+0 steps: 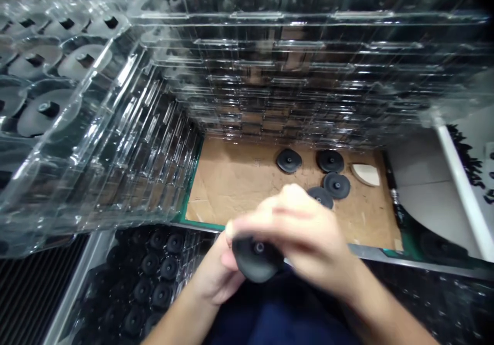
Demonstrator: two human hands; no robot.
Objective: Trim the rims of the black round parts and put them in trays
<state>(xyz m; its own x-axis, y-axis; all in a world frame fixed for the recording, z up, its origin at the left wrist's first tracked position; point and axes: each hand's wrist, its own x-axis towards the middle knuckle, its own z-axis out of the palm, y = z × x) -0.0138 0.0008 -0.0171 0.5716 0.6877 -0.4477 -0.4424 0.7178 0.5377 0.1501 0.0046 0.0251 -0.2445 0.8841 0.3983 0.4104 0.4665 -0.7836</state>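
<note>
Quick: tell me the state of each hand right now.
Left hand: closed under the black disc, holding it.
Right hand: closed over the same black disc, gripping it from above.

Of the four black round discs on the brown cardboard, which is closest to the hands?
The lowest black disc, the only one partly hidden behind the right hand.

a factory workstation: stacked clear plastic trays holding identical black discs.
</note>
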